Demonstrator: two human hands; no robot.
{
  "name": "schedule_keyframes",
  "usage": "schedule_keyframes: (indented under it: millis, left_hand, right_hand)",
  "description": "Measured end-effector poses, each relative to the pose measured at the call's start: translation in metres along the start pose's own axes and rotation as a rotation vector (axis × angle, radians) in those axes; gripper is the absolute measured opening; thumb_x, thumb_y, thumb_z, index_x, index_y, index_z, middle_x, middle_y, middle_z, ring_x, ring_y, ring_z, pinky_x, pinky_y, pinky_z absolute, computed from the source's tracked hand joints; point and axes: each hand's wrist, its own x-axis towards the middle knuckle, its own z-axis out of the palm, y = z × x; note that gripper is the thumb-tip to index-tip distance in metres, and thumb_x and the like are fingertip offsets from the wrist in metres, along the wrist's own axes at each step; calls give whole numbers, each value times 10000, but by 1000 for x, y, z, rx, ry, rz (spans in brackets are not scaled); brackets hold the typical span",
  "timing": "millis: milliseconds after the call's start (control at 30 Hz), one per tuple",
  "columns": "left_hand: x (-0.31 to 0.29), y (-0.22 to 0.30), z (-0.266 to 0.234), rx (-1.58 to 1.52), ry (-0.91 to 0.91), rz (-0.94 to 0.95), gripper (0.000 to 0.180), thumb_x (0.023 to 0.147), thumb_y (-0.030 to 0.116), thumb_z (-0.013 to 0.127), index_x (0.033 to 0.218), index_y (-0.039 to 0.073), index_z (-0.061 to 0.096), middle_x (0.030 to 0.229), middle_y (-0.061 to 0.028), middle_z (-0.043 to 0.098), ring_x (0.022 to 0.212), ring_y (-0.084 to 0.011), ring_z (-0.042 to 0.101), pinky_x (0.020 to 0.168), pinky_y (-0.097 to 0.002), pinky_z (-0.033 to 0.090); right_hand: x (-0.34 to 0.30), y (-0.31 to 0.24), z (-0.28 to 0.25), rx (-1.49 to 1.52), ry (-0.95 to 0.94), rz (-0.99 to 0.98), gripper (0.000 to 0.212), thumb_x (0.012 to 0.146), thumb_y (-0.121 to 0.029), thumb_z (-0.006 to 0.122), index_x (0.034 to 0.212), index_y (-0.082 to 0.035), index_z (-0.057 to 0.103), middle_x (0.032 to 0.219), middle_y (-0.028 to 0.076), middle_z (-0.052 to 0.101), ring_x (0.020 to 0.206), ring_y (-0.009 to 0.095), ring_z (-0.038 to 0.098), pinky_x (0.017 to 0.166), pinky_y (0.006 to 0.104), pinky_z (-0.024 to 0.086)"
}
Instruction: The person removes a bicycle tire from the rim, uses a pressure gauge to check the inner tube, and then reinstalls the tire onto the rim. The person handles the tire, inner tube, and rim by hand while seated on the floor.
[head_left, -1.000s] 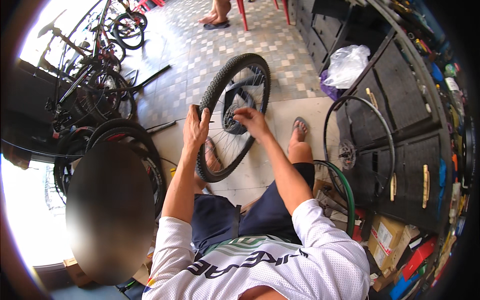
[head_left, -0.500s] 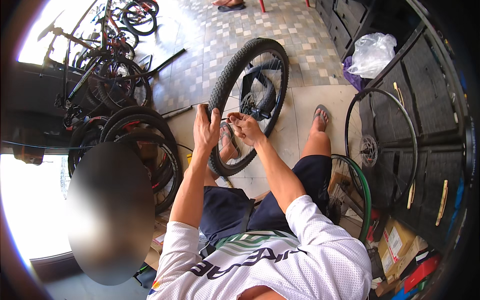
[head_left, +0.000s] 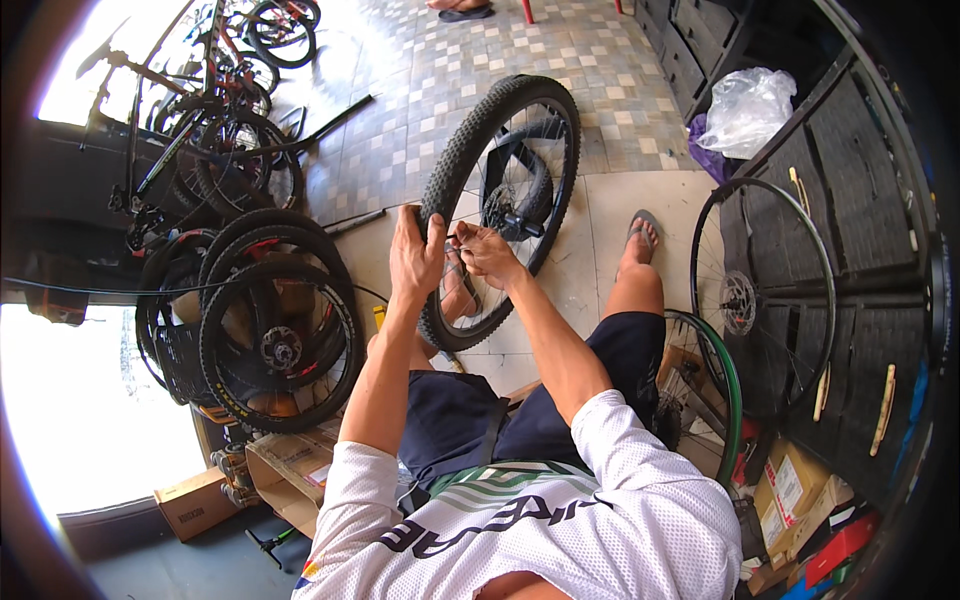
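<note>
A bicycle wheel (head_left: 455, 160) with a black knobby tyre stands upright and tilted in front of me, between my legs. My left hand (head_left: 415, 258) is closed round the near left side of the tyre, thumb on the tread. At the rim's inner side, my right hand (head_left: 487, 256) pinches a short thin dark piece that looks like the valve stem, mostly hidden by the fingers. Through the spokes, beyond the hub, a dark part with another tyre (head_left: 537, 185) shows on the floor.
Stacked wheels (head_left: 283, 348) and parked bicycles (head_left: 215, 110) fill the left. Cardboard boxes (head_left: 192, 503) lie below them. To the right, a bare wheel (head_left: 830, 270) leans on black drawers (head_left: 870, 170), near a green-rimmed wheel (head_left: 733, 400) and a plastic bag (head_left: 747, 112).
The blurred shape at the lower left is gone, uncovering stacked wheels and cardboard boxes. My right fingers have curled slightly closer to the rim. The wheel and my left hand have hardly moved.
</note>
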Motion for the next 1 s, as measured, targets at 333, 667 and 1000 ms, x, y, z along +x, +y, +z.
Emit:
schedule_keyframes:
  millis: [333,667,1000]
  left_hand:
    - [1,0,1,7,-16,-14,402,1027,358,494,1153,-23,483,977,-326,628,931,-524,598,804,-534,464]
    - [1,2,3,3,-28,-18,423,1019,393,512,1135,-13,484,984,-311,622,920,-511,595,791,-534,468]
    - [-2,-2,2,35,-7,-9,456,1018,411,514,1174,-17,493,1027,-313,624,952,-506,600,812,-519,477]
  right_hand:
    - [-1,-5,-9,-85,-129,51,433,1018,-485,554,906,-74,632,816,17,610,474,35,410,409,205,292]
    - [9,8,-12,-81,-26,-25,486,969,-540,609,1011,-56,617,957,22,589,468,31,358,410,211,265]
    - [-2,0,-5,-37,-101,-32,466,962,-528,627,1003,-65,624,918,0,599,473,8,381,405,199,262]
